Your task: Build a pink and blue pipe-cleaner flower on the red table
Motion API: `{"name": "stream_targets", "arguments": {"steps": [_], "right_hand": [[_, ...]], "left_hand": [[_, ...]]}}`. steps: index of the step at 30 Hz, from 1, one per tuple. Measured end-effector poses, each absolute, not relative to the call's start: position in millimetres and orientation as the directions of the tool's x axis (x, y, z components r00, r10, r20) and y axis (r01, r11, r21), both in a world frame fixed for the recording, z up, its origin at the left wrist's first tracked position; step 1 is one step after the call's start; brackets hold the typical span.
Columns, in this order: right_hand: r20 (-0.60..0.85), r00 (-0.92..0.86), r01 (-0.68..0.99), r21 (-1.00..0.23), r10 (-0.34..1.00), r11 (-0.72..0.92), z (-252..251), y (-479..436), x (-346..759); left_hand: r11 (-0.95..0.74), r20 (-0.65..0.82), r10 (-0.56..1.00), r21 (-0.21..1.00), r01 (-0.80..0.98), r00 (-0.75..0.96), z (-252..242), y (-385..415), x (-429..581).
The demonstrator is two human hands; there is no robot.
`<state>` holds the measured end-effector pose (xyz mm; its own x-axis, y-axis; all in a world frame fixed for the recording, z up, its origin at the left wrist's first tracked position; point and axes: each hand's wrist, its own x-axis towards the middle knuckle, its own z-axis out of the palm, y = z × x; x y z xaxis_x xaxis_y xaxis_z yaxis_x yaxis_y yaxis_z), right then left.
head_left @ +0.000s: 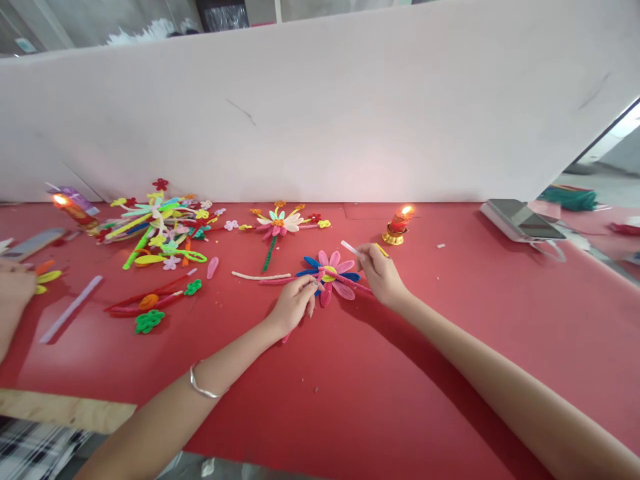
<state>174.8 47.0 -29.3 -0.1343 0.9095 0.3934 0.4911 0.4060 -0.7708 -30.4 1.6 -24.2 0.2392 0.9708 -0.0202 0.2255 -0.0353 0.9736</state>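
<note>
A pipe-cleaner flower (326, 293) with pink and blue petals and a yellow centre lies on the red table. My left hand (294, 305) is closed at its lower left side, the fingertips pinching a pink pipe cleaner (275, 281) by the centre. On the right, my right hand (381, 275) is closed around a whitish glue stick (349, 247), whose end points up and left over the petals. A small yellow piece (383, 251) shows behind its knuckles; whether it is gripped is unclear. A pale pipe cleaner (260, 275) lies left of the flower.
A lit red candle (400, 221) in a gold holder burns just beyond my right hand. Another lit candle (75, 212) stands far left, beside piled pipe-cleaner flowers (160, 223). A finished-looking flower (278, 222), a phone (523, 220) and another person's hand (15, 287) are around.
</note>
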Motion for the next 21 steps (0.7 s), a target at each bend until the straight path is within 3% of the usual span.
{"name": "stream_targets", "arguments": {"steps": [8, 13, 21], "right_hand": [[0.292, -0.271, 0.455, -0.801, 0.917, 0.389, -37.3, 38.1, 168.2], [0.297, -0.405, 0.496, -0.723, 0.865, 0.481, -37.9, 37.3, 167.4], [0.321, -0.413, 0.544, -0.664, 0.852, 0.514, -42.8, 38.6, 165.9]], "left_hand": [[-0.073, 0.004, 0.974, 0.952, 0.298, 0.226, -21.7, 1.2, -29.0], [-0.074, -0.004, 0.974, 0.94, 0.332, 0.227, -19.3, -0.1, -28.8], [-0.075, -0.01, 0.973, 0.933, 0.352, 0.232, -18.6, -0.8, -27.7]]}}
